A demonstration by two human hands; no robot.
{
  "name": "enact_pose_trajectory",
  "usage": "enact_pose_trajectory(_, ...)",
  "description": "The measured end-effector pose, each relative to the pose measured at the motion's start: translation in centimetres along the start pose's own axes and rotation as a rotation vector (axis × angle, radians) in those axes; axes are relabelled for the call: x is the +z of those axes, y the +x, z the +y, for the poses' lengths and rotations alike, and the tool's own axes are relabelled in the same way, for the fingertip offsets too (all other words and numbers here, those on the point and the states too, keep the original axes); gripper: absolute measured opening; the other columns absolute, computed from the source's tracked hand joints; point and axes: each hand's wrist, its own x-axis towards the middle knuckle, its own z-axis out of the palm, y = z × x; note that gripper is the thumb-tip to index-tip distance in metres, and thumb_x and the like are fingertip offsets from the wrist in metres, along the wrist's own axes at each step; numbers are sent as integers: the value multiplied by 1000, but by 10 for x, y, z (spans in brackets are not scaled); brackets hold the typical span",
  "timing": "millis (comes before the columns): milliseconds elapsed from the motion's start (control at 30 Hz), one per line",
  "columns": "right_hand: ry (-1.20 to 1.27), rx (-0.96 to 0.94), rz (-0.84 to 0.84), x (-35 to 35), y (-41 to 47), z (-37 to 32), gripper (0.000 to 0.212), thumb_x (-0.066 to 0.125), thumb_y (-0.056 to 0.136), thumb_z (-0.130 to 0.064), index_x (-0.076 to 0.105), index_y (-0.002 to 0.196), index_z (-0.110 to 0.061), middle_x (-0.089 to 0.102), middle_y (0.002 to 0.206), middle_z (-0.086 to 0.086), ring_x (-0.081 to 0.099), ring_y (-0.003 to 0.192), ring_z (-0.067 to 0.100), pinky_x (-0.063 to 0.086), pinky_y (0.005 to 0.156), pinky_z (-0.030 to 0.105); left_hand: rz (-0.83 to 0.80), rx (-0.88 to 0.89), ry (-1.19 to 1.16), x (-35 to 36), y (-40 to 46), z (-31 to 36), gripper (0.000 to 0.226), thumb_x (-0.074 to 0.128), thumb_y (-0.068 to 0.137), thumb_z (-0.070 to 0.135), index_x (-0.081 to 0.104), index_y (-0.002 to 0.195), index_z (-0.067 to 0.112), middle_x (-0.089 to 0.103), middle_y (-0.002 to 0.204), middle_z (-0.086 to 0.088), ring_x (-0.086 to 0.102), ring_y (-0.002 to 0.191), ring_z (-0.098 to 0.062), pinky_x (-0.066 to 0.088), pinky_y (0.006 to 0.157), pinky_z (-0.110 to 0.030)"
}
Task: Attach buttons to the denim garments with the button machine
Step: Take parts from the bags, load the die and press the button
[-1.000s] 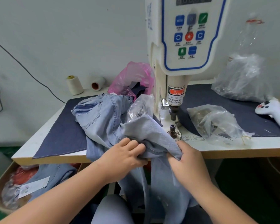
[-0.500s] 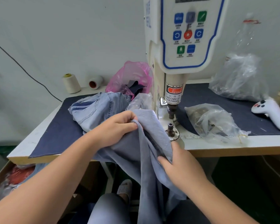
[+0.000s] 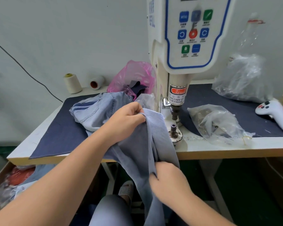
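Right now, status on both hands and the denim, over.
Left hand grips denim garment at top edge. Right hand pinches it lower down. Nothing on the machine post; fabric hangs beside it.

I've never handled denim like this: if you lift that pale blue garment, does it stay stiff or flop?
Probably floppy: the garment drapes in folds from the left hand over the table edge. Likely bunches easily; the right hand gathers it.

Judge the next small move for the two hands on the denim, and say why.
Probably draw the denim garment rightward onto the lower die. The left hand grips its upper edge, the right hand grips it below the table edge, and no fabric covers the die yet.
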Motion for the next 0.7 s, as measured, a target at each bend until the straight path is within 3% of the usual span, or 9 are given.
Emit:
enact_pose_trajectory(67,240,39,-51,-6,5,10,27,54,87,-18,44,62,-16,47,60,-5,47,60,12,35,56,31,33,60,99,-2,-3,3,10,51,85,17,57,85,24,57,76,18,48,74,-8,39,75,-31)
enact_pose_trajectory(133,449,37,-18,-20,7,14,28,55,85,-13,45,59,-19,41,54,-9,37,55,6,30,55,31,60,296,412,-3,-12,10,34,45,79,10,63,103,25,61,101,16,49,97,-9,36,91,-32)
enact_pose_trajectory(233,646,-27,17,-45,9,11,17,54,79,-26,54,63,-22,45,56,-10,41,58,6,32,57,33,-80,568,731,4,-30,27,47,50,73,30,65,117,30,59,123,13,44,120,-13,23,105,-36)
enact_pose_trajectory(333,750,-90,71,-75,15,1,19,55,80,-33,69,77,-21,69,71,-6,58,70,5,46,65,29,-297,466,703,19,-40,36,54,58,76,60,53,125,36,63,106,16,51,106,-7,16,110,-30)
enact_pose_trajectory(400,738,-82,115,-94,18,-3,28,60,75,-40,62,71,-12,60,65,-3,54,66,9,42,64,31,-230,463,766,29,-38,36,42,67,79,53,50,108,27,59,84,11,55,86,-15,26,105,-33)
enact_pose_trajectory(433,696,-88,116,-103,19,-4,37,64,70,-46,59,71,-9,55,64,-1,50,64,10,39,63,31,-168,486,766,29,-35,36,29,67,83,42,47,92,23,53,75,7,54,79,-20,35,94,-35)
enact_pose_trajectory(533,496,-97,41,-124,15,-3,32,68,60,-46,64,82,-23,65,71,-3,60,66,9,47,65,33,-95,256,413,16,-20,38,22,66,86,24,53,77,9,55,69,-2,54,70,-21,42,67,-37)
enact_pose_trajectory(600,332,-53,-69,-132,10,6,28,71,61,-38,63,88,-34,69,80,-11,66,73,6,52,66,30,-46,75,13,-1,-13,34,12,65,78,20,61,74,10,60,68,-2,54,65,-14,43,61,-29)
enact_pose_trajectory(700,95,76,-183,-128,6,27,14,70,74,-28,56,76,-25,60,71,-10,58,67,10,44,63,29,125,-79,-345,-25,-5,21,16,57,66,15,66,75,5,59,72,-8,56,71,-19,42,68,-32)
